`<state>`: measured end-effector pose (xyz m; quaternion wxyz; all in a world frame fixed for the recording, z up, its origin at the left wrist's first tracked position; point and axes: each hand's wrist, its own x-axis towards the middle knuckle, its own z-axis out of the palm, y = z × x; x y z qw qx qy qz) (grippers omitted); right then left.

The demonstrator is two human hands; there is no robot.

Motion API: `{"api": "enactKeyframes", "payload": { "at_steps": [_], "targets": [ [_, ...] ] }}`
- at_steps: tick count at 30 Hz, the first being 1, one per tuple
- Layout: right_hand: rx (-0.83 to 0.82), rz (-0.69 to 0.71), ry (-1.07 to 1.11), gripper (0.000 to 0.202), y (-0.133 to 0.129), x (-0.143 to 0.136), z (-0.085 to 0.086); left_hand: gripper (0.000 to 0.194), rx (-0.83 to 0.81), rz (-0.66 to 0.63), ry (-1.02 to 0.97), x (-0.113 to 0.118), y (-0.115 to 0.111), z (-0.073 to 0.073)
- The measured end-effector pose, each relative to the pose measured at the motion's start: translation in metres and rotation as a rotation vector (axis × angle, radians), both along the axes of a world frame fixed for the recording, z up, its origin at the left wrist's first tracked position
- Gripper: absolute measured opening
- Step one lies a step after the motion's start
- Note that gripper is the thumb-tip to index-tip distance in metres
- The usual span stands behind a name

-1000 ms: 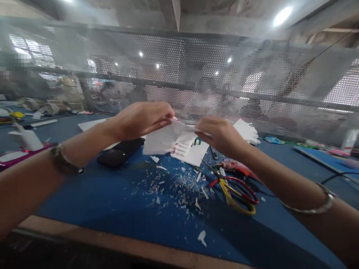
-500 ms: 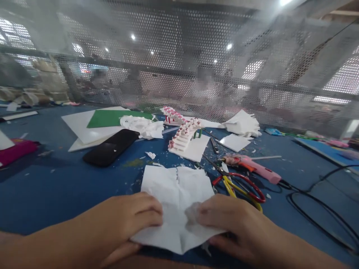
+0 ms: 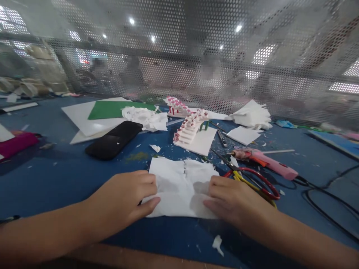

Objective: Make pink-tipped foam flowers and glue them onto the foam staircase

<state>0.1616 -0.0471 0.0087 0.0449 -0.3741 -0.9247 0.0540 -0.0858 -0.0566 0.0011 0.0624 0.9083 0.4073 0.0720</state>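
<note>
A creased white sheet of thin paper (image 3: 179,186) lies in front of me, with a small torn slit at the middle of its far edge. My left hand (image 3: 131,196) grips its left side, fingers curled and thumb on top. On the right side, my right hand (image 3: 234,196) pinches the paper in the same way. Just beyond my right hand are scissors (image 3: 255,179) with red and yellow handles. A pink glue gun (image 3: 269,164) rests behind them. Farther back stands a small white model staircase (image 3: 187,132) with red and pink bits along it.
A black case (image 3: 114,140) lies left of centre, near white and green sheets (image 3: 109,110) and crumpled white paper (image 3: 148,119). A utility knife (image 3: 222,138), a paper stack (image 3: 252,114) and a dark cable (image 3: 328,194) are on the right. A perforated metal screen (image 3: 174,67) bounds the back.
The paper's near edge has gone from a drooping point to a nearly straight line, farther from me. Both thumbs now show on or beside the paper. The view has shifted slightly.
</note>
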Motion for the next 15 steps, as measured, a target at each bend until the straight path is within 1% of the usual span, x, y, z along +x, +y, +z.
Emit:
{"api": "enactKeyframes", "payload": {
  "at_steps": [3,6,7,8,10,11,12,13,15],
  "targets": [
    [0.043,0.032,0.0,0.02,-0.001,0.0,-0.003,0.029,0.056,0.006,0.026,0.002,0.001,-0.002],
    [0.181,0.052,-0.036,0.011,-0.004,-0.001,-0.004,0.019,0.147,-0.011,0.071,0.006,0.0,0.001],
    [0.239,0.071,-0.055,0.01,-0.004,-0.002,-0.004,0.015,0.193,-0.046,0.073,0.007,-0.001,0.002],
    [0.297,0.11,-0.069,0.011,-0.005,-0.002,-0.003,0.017,0.235,-0.115,0.058,0.009,-0.003,0.004],
    [0.381,0.231,-0.075,0.017,-0.007,-0.003,-0.001,0.026,0.259,-0.262,0.025,0.009,-0.005,0.007],
    [0.391,0.286,-0.063,0.019,-0.007,-0.003,0.0,0.027,0.231,-0.317,0.011,0.008,-0.006,0.008],
    [0.374,0.326,-0.047,0.02,-0.008,-0.002,0.002,0.026,0.188,-0.341,0.001,0.006,-0.007,0.009],
    [0.323,0.342,-0.035,0.019,-0.009,-0.002,0.004,0.026,0.131,-0.341,-0.002,0.004,-0.007,0.01],
    [0.17,0.307,-0.025,0.016,-0.01,-0.001,0.008,0.03,0.061,-0.296,-0.001,0.001,-0.005,0.009]
  ]
}}
